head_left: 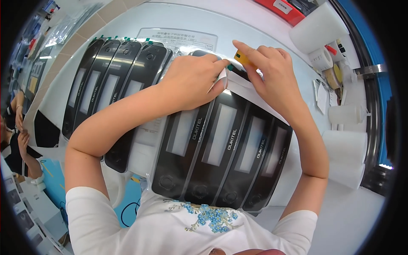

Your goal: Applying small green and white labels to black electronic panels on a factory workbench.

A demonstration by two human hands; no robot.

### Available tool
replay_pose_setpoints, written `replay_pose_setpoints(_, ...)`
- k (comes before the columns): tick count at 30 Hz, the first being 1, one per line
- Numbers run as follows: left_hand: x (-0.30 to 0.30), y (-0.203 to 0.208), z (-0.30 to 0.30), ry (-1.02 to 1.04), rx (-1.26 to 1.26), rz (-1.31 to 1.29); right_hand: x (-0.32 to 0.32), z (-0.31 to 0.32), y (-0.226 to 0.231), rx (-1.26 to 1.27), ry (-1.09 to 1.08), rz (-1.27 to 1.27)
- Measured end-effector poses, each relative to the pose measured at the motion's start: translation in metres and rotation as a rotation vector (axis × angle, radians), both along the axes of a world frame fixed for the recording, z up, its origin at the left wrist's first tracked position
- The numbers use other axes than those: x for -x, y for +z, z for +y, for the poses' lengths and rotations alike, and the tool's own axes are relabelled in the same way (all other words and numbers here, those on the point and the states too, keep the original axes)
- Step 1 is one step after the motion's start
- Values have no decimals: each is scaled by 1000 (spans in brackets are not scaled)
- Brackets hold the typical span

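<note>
My left hand [193, 80] is closed above the far end of a set of black panels [197, 170], pinching a small white piece, perhaps paper or cloth [222, 77], between thumb and fingers. Beside it, my right hand [274, 70] grips a flat yellow card-like piece [241, 57], its index finger stretched along it. A dark green tab [230, 67] shows between the two hands. The panels have pale rectangular windows and lie side by side in a clear plastic tray. My hands hide part of their far ends.
To the left lies another row of black panels [146, 63] with green tabs. Behind them is a printed sheet [182, 38]. Rolls of white wrap [321, 27], tape rolls [333, 76] and a red bin [280, 10] line the right side. At far left, another person's hands [20, 119] show.
</note>
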State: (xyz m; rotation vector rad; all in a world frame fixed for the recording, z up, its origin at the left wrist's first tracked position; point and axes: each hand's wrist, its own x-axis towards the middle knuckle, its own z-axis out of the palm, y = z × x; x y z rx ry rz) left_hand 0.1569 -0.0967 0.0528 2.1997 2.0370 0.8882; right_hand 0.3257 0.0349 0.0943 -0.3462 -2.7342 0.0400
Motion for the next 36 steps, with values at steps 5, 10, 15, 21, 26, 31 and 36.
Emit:
replay_pose_setpoints(5, 3, 3, -3, -41, 30, 26, 12, -1, 0, -19, 4, -28)
replay_pose_setpoints(10, 7, 2, -23, -105, 0, -60, 13, -9, 6, -3, -28, -142)
replay_pose_setpoints(15, 8, 2, -29, -146, -18, -47, 20, -9, 5, 12, -6, -109)
replay_pose_setpoints(21, 32, 7, -36, 37, -126, 27, 25, -17, 10, 16, -3, -28)
replay_pose_setpoints(26, 48, -1, -31, 91, -35, 81, 59, -12, -6, -46, 97, -52)
replay_pose_setpoints(31, 59, -2, -28, 42, -62, -16, 70, -18, -2, 14, 68, -138)
replay_pose_setpoints(36, 57, 5, -34, 11, -45, 119, 79, -18, -5, 30, 108, -58)
